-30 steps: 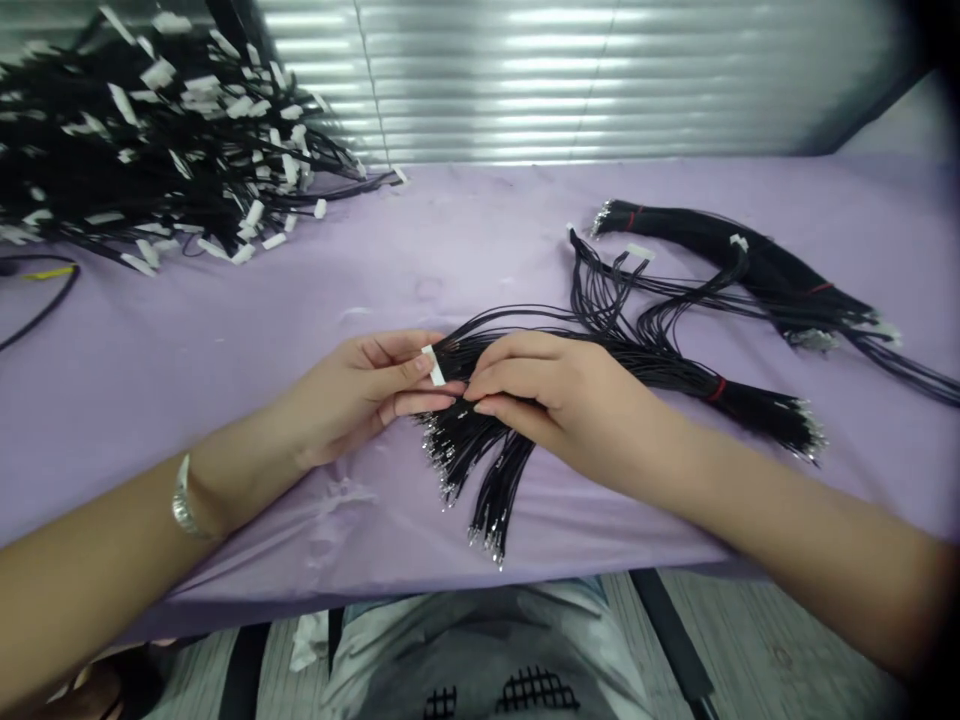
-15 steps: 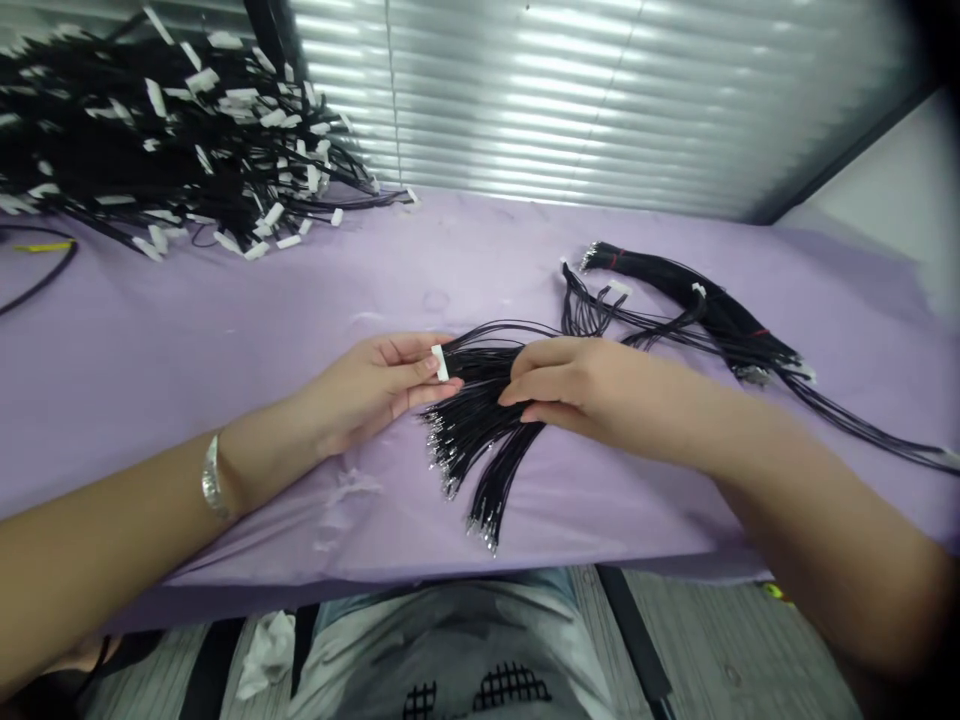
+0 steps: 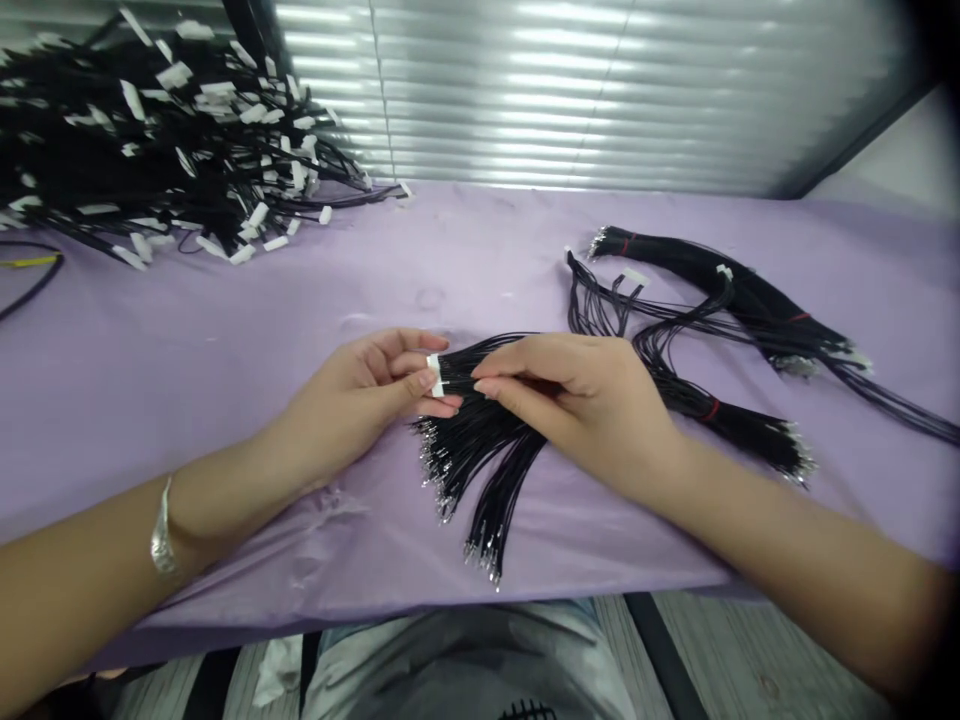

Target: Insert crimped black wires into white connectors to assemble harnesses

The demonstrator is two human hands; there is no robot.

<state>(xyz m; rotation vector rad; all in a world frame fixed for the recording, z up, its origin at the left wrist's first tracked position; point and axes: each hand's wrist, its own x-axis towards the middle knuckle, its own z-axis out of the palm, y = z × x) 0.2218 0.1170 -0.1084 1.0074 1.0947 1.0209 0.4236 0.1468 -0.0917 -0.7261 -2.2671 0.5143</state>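
My left hand (image 3: 367, 388) pinches a white plastic connector (image 3: 435, 376) between thumb and fingers. Several black wires run out of its right side. My right hand (image 3: 592, 400) has thumb and forefinger closed on a thin black wire (image 3: 463, 381) just right of the connector. Beneath both hands, loose black wires (image 3: 476, 455) with bare metal terminals fan out on the purple cloth; their right part passes under my right hand. Beyond that hand, a red-tied wire bundle (image 3: 739, 425) points its metal ends to the right.
A big heap of black cables (image 3: 187, 150) with white connectors fills the back left. Back right lies another tied wire bundle (image 3: 675, 255), with connectored wires (image 3: 600, 300) beside it. Window blinds (image 3: 525, 90) rise behind the purple tablecloth (image 3: 247, 340). A yellow-marked cable (image 3: 45, 285) lies far left.
My right hand has moved left to the connector, its thumb and forefinger now pinching a wire there. The tied bundle behind that hand has come into sight. My left hand keeps the connector.
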